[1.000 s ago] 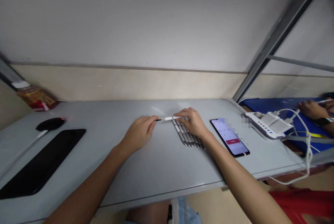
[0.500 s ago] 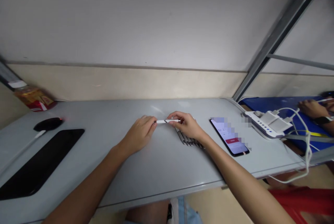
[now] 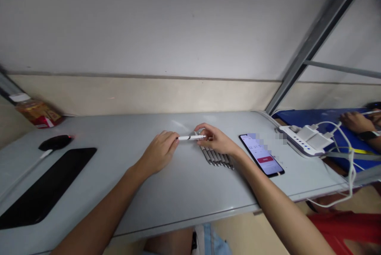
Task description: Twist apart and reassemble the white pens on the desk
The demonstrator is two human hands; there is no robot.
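White pen (image 3: pixel 184 138) is held level by left hand (image 3: pixel 160 150) and right hand (image 3: pixel 216 142), fingers curled around either end.

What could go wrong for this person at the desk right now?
The white pen, held between the left hand and right hand, might slip and drop onto the desk. The right hand is close to the row of pens, so it could knock them askew. The right forearm is near the lit phone and might nudge it.

Your pen (image 3: pixel 185 138) looks like smooth plastic, your table (image 3: pixel 178 187) smooth and faintly glossy, your phone (image 3: pixel 258 152) glassy.
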